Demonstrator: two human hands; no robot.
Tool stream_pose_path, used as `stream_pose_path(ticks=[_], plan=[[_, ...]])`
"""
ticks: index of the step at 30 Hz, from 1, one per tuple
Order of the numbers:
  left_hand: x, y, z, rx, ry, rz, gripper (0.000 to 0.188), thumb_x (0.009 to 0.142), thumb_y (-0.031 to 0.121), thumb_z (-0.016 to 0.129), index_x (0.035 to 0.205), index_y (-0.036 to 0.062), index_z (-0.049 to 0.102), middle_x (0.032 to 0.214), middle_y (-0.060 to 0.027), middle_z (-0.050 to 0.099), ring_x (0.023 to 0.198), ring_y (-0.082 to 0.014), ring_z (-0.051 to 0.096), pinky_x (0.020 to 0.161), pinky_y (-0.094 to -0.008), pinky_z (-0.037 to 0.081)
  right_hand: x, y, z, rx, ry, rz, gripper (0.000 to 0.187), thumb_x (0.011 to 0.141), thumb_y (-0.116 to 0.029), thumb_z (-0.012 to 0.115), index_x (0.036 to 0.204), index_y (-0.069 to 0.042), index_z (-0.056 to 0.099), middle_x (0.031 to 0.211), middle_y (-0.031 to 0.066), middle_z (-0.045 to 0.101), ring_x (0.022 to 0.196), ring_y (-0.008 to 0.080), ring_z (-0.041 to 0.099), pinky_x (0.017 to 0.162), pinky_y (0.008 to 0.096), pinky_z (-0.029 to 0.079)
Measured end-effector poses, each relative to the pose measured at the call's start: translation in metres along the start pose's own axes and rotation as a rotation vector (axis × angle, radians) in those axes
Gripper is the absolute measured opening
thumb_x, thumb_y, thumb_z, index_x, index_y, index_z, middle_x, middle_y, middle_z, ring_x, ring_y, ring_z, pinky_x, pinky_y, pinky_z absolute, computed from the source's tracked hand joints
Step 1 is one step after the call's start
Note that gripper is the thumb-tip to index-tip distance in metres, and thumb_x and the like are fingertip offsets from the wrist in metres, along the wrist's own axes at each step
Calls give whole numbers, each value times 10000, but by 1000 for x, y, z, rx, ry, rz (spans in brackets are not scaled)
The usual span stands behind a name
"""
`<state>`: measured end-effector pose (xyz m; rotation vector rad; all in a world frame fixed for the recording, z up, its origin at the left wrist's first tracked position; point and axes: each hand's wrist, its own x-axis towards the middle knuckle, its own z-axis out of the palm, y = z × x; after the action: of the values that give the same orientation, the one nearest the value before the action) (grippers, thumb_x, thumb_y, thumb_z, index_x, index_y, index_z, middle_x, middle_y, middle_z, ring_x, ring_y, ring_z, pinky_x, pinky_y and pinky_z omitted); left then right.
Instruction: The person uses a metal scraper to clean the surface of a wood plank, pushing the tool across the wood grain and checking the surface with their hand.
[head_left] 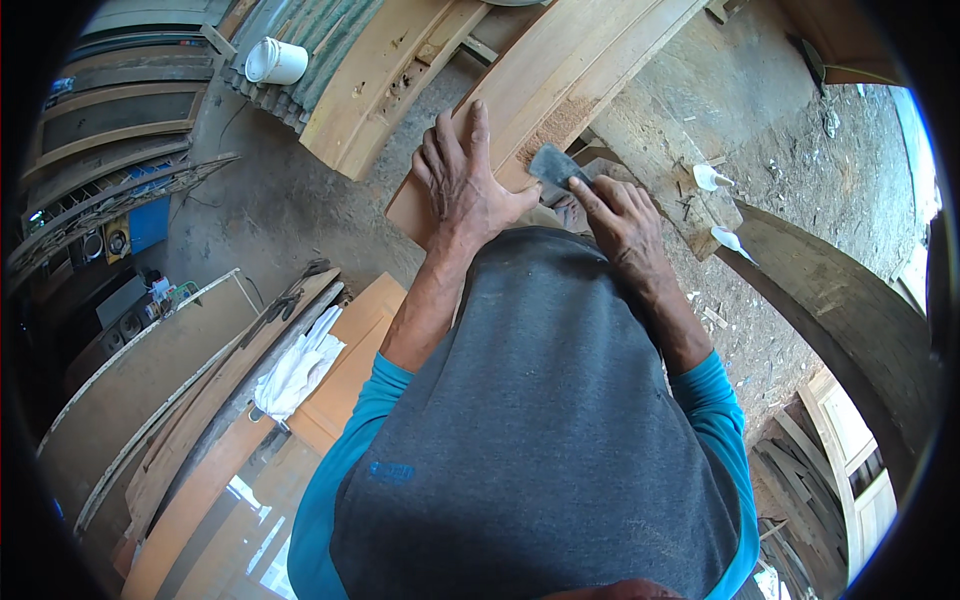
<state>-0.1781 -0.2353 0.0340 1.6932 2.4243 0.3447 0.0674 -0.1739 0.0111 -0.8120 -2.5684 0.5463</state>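
A long wooden panel (pixel 575 60) with a moulded edge runs from just in front of me toward the far right. Across its near end lies my left hand (pixel 465 180), palm down with the fingers spread. My right hand (pixel 622 215) is wrapped around a putty knife (pixel 554 165), its wide grey blade tilted at the panel's right edge. Beside the blade, brownish filler or wood dust (pixel 562 125) is smeared along the panel. The knife's handle is mostly hidden in my fingers.
To the right, a rough timber beam (pixel 655 160) holds a white squeeze bottle (pixel 708 178); a second white bottle (pixel 732 240) lies near its end. At the far left a white bucket (pixel 277 62) sits on corrugated sheets (pixel 318 45). White cloth (pixel 300 372) rests on boards behind my left arm.
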Motion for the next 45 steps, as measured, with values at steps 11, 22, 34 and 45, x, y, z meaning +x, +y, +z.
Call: stream_pose_path(ticks=[11, 22, 34, 45], plan=[[0, 0, 0, -13, -17, -7, 1369, 625, 535, 967, 1722, 146, 247, 1617, -342, 299, 1482, -527, 324, 1175, -690, 231, 5, 21, 0, -76, 98, 70, 630, 899, -29, 740, 1497, -212, 658, 1231, 73, 684, 1047, 253, 684, 902, 410, 565], [-1, -1, 1, -19, 4, 12, 1376, 614, 538, 967, 1720, 144, 249, 1607, -340, 305, 1475, -524, 330, 1168, -692, 232, 22, 52, -3, -168, 217, 178, 563, 899, -40, 754, 1434, -207, 704, 1204, 59, 704, 1035, 248, 693, 884, 403, 566], [0, 0, -1, -23, 9, 12, 1363, 607, 509, 975, 1708, 148, 257, 1595, -330, 313, 1446, -527, 350, 1150, -689, 249, 26, 53, 1, -59, 236, 299, 475, 969, -68, 728, 1423, -207, 702, 1157, 80, 717, 994, 274, 706, 832, 430, 579], [0, 1, -4, -39, -18, -6, 1346, 632, 546, 963, 1711, 142, 268, 1615, -324, 304, 1472, -520, 331, 1175, -680, 237, 27, 19, 0, 89, 130, 343, 497, 946, -67, 745, 1427, -180, 693, 1209, 123, 718, 1081, 331, 719, 884, 443, 595]])
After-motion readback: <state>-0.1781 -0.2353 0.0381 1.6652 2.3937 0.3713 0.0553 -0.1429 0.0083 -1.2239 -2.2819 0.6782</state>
